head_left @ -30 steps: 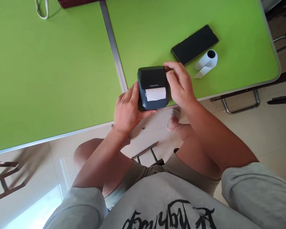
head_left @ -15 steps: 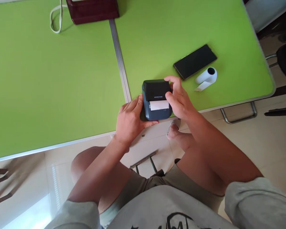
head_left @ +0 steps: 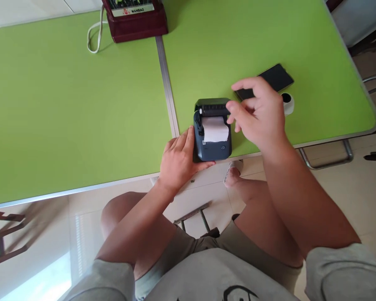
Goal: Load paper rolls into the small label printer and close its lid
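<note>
Left hand (head_left: 178, 161) grasps lid-up printer (head_left: 211, 151) at near edge of bench (head_left: 81, 104).
Printer sits between hands: left fingers on its side, thumb along front; right hand (head_left: 261, 113) loosely uncurled, released, thumb by raised lid (head_left: 211, 102), contact unclear; phone (head_left: 278, 76) beyond.

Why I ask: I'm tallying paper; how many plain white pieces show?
2: a strip in the open printer and a roll beside the phone, partly hidden by the right hand. More may be hidden inside the printer.

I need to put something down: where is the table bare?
Widest: left of the strip, between cord and front edge. Also: between strip and phone, beyond the printer. Crowded: around printer, left hand, right hand, phone and roll.
</note>
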Demonstrator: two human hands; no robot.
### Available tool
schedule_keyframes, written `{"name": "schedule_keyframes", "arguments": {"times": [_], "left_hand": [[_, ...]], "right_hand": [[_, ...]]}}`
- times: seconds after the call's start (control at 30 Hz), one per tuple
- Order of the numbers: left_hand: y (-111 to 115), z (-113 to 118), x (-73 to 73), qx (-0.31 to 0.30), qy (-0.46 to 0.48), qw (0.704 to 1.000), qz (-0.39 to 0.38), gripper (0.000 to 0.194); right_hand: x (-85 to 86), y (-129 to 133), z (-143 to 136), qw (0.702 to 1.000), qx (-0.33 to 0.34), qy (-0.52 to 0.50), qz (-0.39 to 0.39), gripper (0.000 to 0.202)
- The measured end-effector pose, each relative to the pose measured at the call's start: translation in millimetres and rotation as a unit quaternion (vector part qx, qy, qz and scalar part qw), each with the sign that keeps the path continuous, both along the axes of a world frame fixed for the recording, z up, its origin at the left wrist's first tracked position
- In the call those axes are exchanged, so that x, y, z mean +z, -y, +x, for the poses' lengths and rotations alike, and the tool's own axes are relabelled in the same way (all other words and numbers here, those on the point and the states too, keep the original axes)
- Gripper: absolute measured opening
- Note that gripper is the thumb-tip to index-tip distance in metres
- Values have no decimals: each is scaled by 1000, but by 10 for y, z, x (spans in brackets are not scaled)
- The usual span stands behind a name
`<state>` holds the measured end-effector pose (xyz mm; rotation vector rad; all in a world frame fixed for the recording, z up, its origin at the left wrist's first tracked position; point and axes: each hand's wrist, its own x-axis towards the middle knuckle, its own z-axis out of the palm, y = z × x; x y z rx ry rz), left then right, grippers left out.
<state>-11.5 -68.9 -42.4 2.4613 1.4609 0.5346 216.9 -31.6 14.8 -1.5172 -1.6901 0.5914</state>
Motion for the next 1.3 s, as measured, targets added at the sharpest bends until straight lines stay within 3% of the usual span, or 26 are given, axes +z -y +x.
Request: {"name": "schedule_keyframes", "arguments": {"times": [0.1,0.27,0.4,0.6,0.7,0.8,0.9,1.0,1.1,1.2,1.3], "left_hand": [[6,-5,-10,0,5,1000,8,120],[17,-13,-17,-13,8,1000,21,118],[21,-5,22,-12,-5,1000,7,116],[20,12,63,-21,-25,999,12,120],[19,18,61,-20,-26,999,7,118],[20,20,57,-17,-31,999,0,116],[19,17,48,-18,-22,1000,-1,117],[13,9,33,-19,-11,1000,1,118],[6,-3,12,-19,-2,1000,4,117],[-3,-15,-12,-22,12,1000,10,117],[-12,-19,-31,-21,26,999,9,117]], "right_hand": [[70,-73,-61,1000,-7,12,20,29],[51,-138,-120,982,34,185,22,17],[22,-163,-109,960,94,263,-12,8],[131,-206,-111,947,122,286,-77,33],[267,-164,-63,970,131,179,-99,37],[323,-105,40,987,109,-51,-108,44],[193,-64,127,939,44,-333,-79,49],[-59,-16,144,888,-64,-446,-88,43],[-287,55,126,916,-141,-372,-56,33],[-428,95,148,972,-117,-203,-8,26],[-521,57,215,991,-104,-20,81,24]]}}
